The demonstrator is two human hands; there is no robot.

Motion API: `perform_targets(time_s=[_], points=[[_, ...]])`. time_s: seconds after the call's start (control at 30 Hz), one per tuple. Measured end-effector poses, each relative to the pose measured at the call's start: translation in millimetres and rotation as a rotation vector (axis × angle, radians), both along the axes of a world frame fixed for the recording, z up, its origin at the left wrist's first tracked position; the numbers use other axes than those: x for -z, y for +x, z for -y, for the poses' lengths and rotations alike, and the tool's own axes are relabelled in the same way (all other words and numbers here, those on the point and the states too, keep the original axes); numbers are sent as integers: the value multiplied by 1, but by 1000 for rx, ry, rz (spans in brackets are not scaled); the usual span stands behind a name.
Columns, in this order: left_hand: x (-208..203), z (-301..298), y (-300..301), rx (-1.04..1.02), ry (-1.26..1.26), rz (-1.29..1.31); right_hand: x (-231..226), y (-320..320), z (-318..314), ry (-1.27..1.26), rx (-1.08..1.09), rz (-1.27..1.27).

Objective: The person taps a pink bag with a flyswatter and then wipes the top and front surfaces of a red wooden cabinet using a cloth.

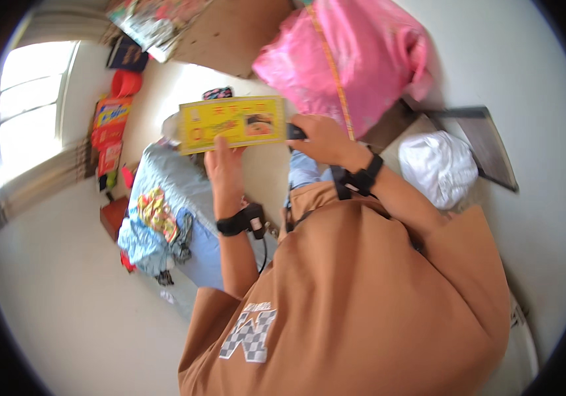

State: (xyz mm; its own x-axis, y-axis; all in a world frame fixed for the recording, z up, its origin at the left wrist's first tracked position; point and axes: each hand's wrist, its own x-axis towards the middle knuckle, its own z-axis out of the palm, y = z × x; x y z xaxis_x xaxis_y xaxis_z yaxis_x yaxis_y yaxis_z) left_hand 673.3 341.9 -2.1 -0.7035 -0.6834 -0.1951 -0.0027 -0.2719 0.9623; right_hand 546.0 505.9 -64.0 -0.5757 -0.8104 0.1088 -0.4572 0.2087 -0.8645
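A flat yellow box (233, 123) with red print and a small picture is held up in front of me, its long side running left to right. My left hand (225, 165) grips it from below, the thumb lying on its front face. At the box's right end, my right hand (322, 140) is closed around a small black object (296, 132) that touches or nearly touches the box edge. Most of that object is hidden by my fingers, so its kind does not show. Black straps with small devices circle both wrists.
A bed with a pale blue cover (164, 165) bears crumpled clothes (147, 231) on the left. Ahead are a cardboard box (230, 39) and a large pink cloth bundle (349, 59). A white bundle (436, 168) lies right, beside a dark-edged panel (488, 145). Red boxes (108, 135) stand near the window.
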Motion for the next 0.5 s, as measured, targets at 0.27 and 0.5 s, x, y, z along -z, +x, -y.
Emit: perform_targets(time_s=[0.27,0.5], points=[[2,3,3,-164,92,-45,-5,4,-6,104,-76,54],[-11,52,27,-441,58,-224,1,-18,-23,105,3,-3]])
